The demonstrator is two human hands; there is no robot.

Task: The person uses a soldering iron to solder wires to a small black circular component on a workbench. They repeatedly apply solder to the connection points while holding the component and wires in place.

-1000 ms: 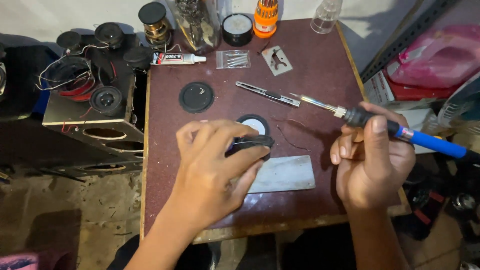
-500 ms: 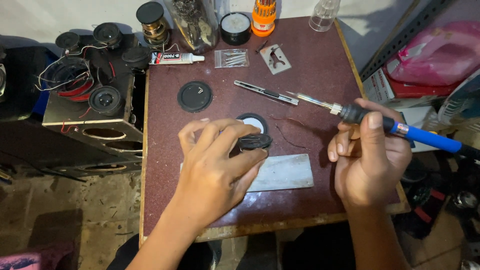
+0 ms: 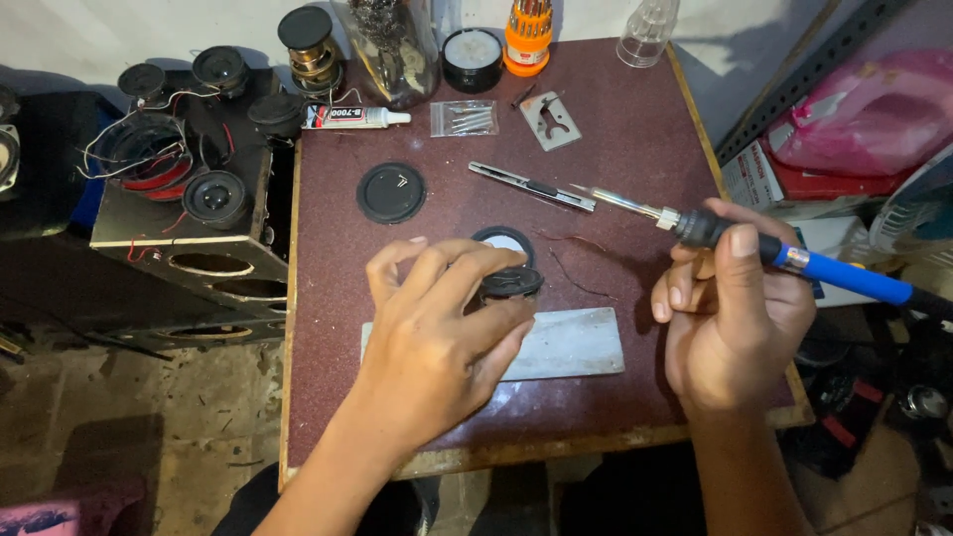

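The left hand [image 3: 437, 333] pinches a small black speaker [image 3: 511, 283] at its fingertips, above a metal plate [image 3: 571, 342] on the worktop [image 3: 635, 159]. The right hand [image 3: 735, 318] grips a blue-handled soldering iron [image 3: 784, 256], tip pointing left.
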